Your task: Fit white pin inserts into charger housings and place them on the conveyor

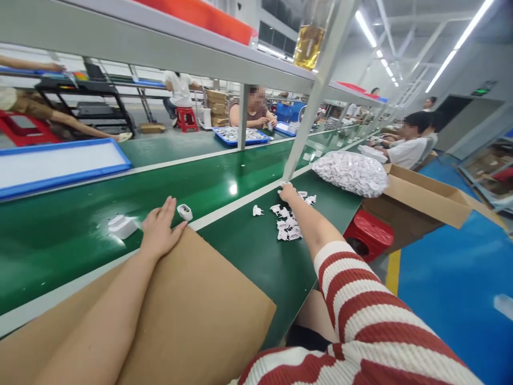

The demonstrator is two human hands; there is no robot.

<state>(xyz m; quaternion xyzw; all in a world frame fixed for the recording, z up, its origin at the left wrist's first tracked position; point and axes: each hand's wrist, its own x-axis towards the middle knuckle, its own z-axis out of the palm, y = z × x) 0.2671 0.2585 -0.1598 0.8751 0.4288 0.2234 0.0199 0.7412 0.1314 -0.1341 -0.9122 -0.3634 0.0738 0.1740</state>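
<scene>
Crossing the cardboard (204,305) edge, the left hand (160,230) lies open.

Bright tube-lit scene, glare spots, edges stretched.

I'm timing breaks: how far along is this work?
Possibly done: the closed-looking adapter on the belt. In progress, perhaps: the open one beside the left hand, which looks empty; the right hand is at the loose plugs, its grip unclear. Apparently left: those plugs and the full bag.
</scene>
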